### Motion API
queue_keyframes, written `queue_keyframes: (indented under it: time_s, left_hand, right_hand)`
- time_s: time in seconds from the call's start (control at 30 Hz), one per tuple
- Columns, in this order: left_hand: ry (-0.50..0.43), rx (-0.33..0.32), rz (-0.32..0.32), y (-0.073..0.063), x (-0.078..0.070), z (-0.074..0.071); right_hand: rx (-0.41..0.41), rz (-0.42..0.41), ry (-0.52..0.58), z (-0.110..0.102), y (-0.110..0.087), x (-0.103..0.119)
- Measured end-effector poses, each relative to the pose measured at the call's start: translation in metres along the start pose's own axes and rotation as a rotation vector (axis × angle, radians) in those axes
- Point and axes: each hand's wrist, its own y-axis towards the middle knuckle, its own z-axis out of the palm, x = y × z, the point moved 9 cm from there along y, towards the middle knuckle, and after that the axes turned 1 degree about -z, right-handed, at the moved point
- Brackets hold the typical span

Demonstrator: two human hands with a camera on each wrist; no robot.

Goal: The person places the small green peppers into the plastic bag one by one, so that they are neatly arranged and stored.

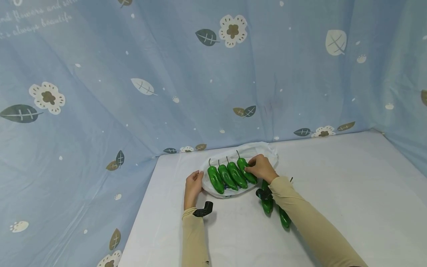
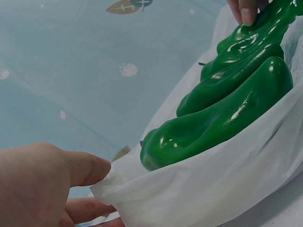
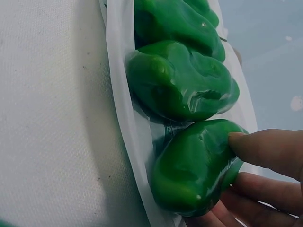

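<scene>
Several glossy green peppers (image 1: pixel 216 180) lie side by side on a thin white plastic bag (image 1: pixel 261 149), their stems pointing to the back. My left hand (image 1: pixel 192 188) is at the bag's left end. In the left wrist view, thumb and fingers pinch the bag's edge (image 2: pixel 111 187). My right hand (image 1: pixel 263 167) holds the rightmost pepper (image 3: pixel 194 165), thumb on its upper side and fingers round its far side, with the pepper over the bag next to the others.
Under the right forearm, two more green peppers lie on the white table (image 1: pixel 350 178), a nearer one (image 1: pixel 284 218) and one beside it (image 1: pixel 267 206). A blue patterned curtain (image 1: pixel 186 74) hangs behind the table and at its sides.
</scene>
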Motion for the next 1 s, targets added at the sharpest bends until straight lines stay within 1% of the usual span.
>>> queue_keyframes:
  time_s: [0.53,0.8,1.0]
  left_hand:
    - [-0.023,0.010,-0.011,-0.002,-0.001,0.002]
    - [-0.024,0.013,-0.013,-0.002,-0.002,0.002]
    - [-0.015,0.010,-0.021,-0.002,-0.001,0.001]
  right_hand:
    - [-0.001,0.017,-0.004,-0.003,0.000,-0.003]
    - [-0.027,-0.026,0.030,-0.015,-0.005,0.007]
    - [-0.044,-0.038,0.081,-0.027,-0.016,0.017]
